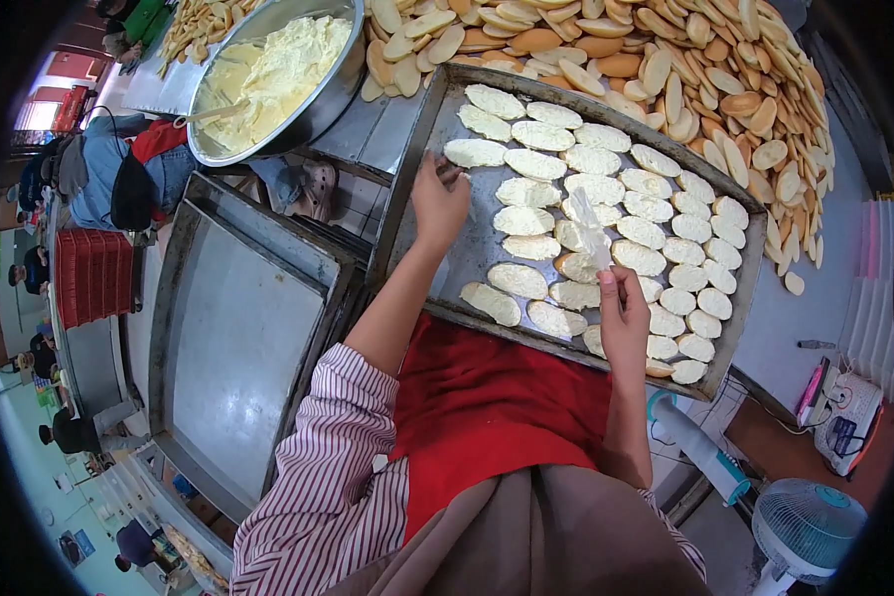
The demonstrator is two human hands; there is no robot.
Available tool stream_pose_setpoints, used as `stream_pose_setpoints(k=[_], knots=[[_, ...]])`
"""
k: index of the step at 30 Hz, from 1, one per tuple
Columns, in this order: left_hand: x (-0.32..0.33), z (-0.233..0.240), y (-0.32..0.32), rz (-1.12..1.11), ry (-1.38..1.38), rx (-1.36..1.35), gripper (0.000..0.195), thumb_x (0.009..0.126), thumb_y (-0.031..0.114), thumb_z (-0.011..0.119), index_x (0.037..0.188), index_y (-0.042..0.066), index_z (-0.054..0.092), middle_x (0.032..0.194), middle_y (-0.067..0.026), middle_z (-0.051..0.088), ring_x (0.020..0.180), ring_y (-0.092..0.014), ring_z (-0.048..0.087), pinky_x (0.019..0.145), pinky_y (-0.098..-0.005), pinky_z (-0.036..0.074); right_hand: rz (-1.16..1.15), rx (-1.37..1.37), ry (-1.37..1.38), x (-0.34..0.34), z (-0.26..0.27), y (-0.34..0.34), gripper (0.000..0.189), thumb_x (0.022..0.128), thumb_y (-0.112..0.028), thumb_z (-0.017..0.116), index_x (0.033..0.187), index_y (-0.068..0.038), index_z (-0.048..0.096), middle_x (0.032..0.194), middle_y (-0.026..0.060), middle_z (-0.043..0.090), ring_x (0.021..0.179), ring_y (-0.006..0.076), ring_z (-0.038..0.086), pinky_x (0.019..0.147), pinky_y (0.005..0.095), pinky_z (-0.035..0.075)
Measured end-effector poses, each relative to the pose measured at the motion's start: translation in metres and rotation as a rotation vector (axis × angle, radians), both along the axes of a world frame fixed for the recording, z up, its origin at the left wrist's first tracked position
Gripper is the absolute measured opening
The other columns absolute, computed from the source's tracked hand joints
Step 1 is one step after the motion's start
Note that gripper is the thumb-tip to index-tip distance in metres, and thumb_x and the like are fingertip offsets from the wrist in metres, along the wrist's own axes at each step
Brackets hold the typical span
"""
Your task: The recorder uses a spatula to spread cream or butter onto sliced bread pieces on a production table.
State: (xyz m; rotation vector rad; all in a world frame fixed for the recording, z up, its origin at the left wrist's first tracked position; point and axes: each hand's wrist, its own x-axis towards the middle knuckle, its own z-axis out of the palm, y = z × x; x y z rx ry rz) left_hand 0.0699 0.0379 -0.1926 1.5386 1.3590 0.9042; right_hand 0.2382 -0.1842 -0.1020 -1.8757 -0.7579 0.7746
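Note:
A large metal baking tray [745, 298] lies before me, tilted in the view, with rows of oval bread slices [535, 164] coated in pale cream. My left hand [441, 200] is over the tray's left part, its fingers curled beside the end of a coated slice; whether it touches that slice I cannot tell. In my right hand [624, 305], thumb and fingers pinch the lower end of a thin, whitish translucent spreader [594, 223], which reaches up over the coated slices. Behind the tray at the upper left stands a wide metal bowl [354, 67] of pale yellow cream with a light-coloured utensil [212, 113] in it.
A big heap of plain bread slices [715, 74] covers the table behind the tray. At my left are stacked metal trays [246, 350]. Red crates [93, 276] and several people stand farther left. A fan [810, 525] is at the lower right.

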Motion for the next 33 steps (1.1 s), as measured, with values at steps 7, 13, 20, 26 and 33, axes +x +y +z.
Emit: stream_pose_setpoints(k=[7, 13, 20, 26, 33], knots=[[0.017, 0.006, -0.007, 0.000, -0.025, -0.019, 0.062, 0.078, 0.003, 0.059, 0.132, -0.010, 0.032, 0.122, -0.0210, 0.045, 0.105, -0.026, 0.058, 0.082, -0.0304, 0.048, -0.021, -0.028, 0.062, 0.003, 0.006, 0.005, 0.025, 0.095, -0.027, 0.051, 0.097, -0.002, 0.055, 0.064, -0.0035, 0.045, 0.058, 0.0042, 0.034, 0.050, 0.0205, 0.027], [0.031, 0.074, 0.020, 0.014, 0.359, 0.667, 0.052, 0.079, 0.008, 0.060, 0.124, -0.010, 0.039, 0.116, -0.0251, 0.046, 0.105, -0.038, 0.048, 0.082, -0.0424, 0.045, -0.066, 0.016, 0.075, 0.013, -0.003, 0.004, 0.024, 0.095, -0.025, 0.051, 0.093, -0.001, 0.055, 0.067, -0.0044, 0.044, 0.061, 0.0038, 0.034, 0.052, 0.0203, 0.027], [0.003, 0.056, 0.163, 0.275, 0.773, -0.025, 0.038, 0.075, 0.021, 0.067, 0.105, 0.001, 0.055, 0.102, -0.0225, 0.061, 0.097, -0.039, 0.059, 0.084, -0.0428, 0.047, 0.009, -0.023, 0.084, 0.011, 0.008, 0.012, 0.025, 0.097, -0.027, 0.047, 0.093, -0.004, 0.056, 0.069, -0.0057, 0.041, 0.063, 0.0035, 0.034, 0.055, 0.0193, 0.027], [-0.022, 0.057, 0.130, 0.404, 0.507, 0.346, 0.030, 0.075, 0.017, 0.066, 0.101, 0.003, 0.056, 0.097, -0.0187, 0.059, 0.090, -0.037, 0.057, 0.077, -0.0432, 0.046, 0.144, -0.050, 0.078, 0.008, 0.022, 0.044, 0.028, 0.098, -0.028, 0.043, 0.096, -0.004, 0.056, 0.067, -0.0040, 0.040, 0.061, 0.0054, 0.034, 0.055, 0.0204, 0.028], [-0.040, 0.069, -0.033, 0.012, 0.538, 0.680, 0.022, 0.075, 0.002, 0.060, 0.097, 0.004, 0.057, 0.094, -0.0141, 0.051, 0.084, -0.031, 0.053, 0.070, -0.0383, 0.044, 0.608, 0.102, -0.203, -0.011, 0.098, 0.171, 0.022, 0.098, -0.023, 0.040, 0.107, -0.004, 0.047, 0.064, 0.0083, 0.055, 0.059, 0.0200, 0.056, 0.056, 0.0309, 0.042]])
